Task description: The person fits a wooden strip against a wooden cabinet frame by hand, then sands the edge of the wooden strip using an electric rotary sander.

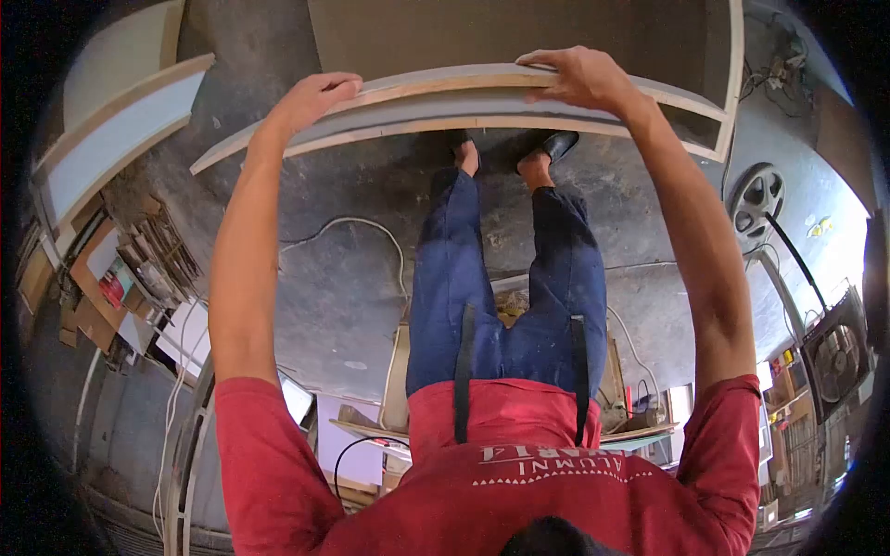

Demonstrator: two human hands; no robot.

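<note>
A long wooden frame [417, 85] with pale strips and a grey face stretches across the upper view, bowed by the lens. My left hand [318, 100] lies over its top edge on the left side, fingers closed on the wood. Farther right, my right hand [586, 82] grips the same edge, fingertips on the top and the thumb on the near side. The underside of the frame is hidden. Below it, sandalled feet stand on the grey floor [343, 296].
A pale framed panel [125, 130] leans at the left, above stacked wood scraps [153, 250]. At the right are a spoked wheel [758, 199] and a fan [837, 357]. White cables [357, 221] cross the floor. A large brown board [519, 32] lies beyond the frame.
</note>
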